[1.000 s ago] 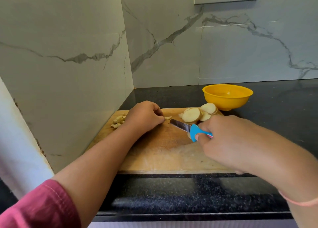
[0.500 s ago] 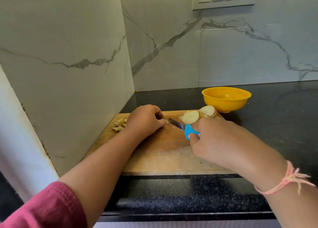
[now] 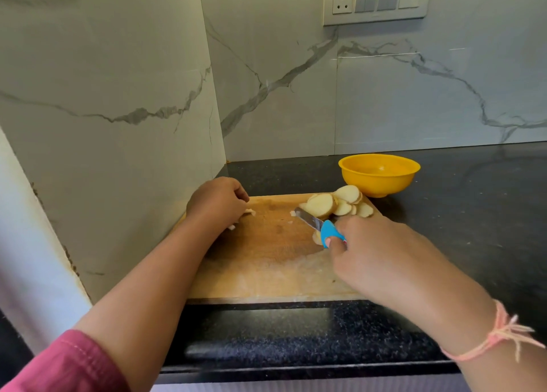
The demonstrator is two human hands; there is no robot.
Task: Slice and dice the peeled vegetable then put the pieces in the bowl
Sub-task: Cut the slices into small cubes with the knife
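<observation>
The right hand [image 3: 381,261] is gripping the blue-handled steel knife [image 3: 318,225], whose blade is resting beside the pale round vegetable slices [image 3: 334,203] at the wooden cutting board's [image 3: 266,267] far right corner. The left hand [image 3: 216,202], fingers curled, has been drawing away from the blade, moving the small diced bits [image 3: 251,212] to the far left edge. I cannot tell if it is pinching any. More slices are waiting, and the yellow plastic bowl [image 3: 379,175] is sitting just beyond them.

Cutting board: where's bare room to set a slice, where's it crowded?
Free: board middle between left hand and knife, bar a few bits; the near strip along its front edge; black counter right of the yellow bowl. Crowded: far right corner, potato slices piled by the right hand.
</observation>
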